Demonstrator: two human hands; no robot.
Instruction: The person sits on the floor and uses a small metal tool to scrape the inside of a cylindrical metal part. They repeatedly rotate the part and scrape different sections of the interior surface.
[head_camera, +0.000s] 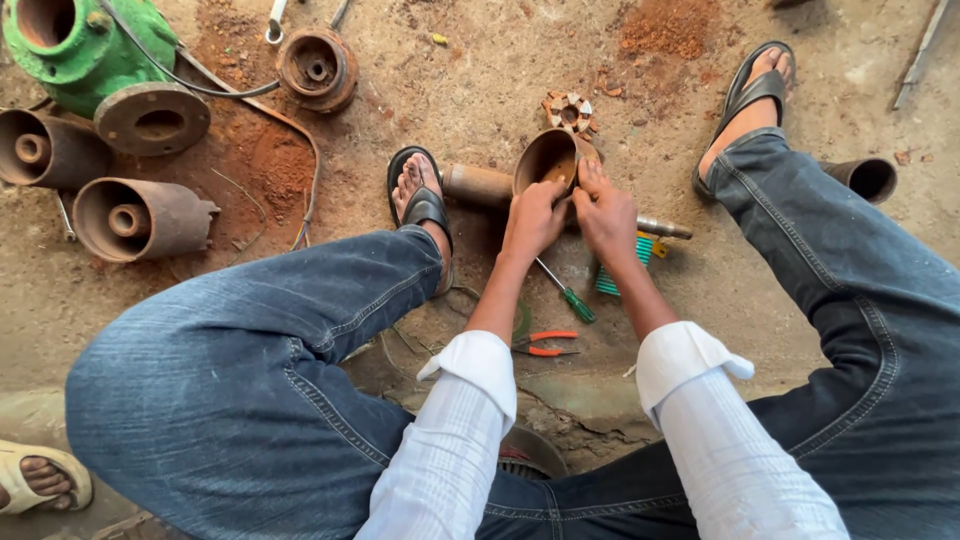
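With both hands clamped on the rusty cup-shaped housing (548, 158) that sits on the shaft (480, 184) lying on the dirt floor (480, 70), left hand (533, 218) closed over the lower rim and right hand (603, 208) closed over the right edge, I'd say keep pressure even on both sides so it doesn't cock on the shaft. Left foot (420, 190) near the shaft end looks a useful brace; screwdriver (566, 291) and pliers (542, 343) lie just below, within reach.
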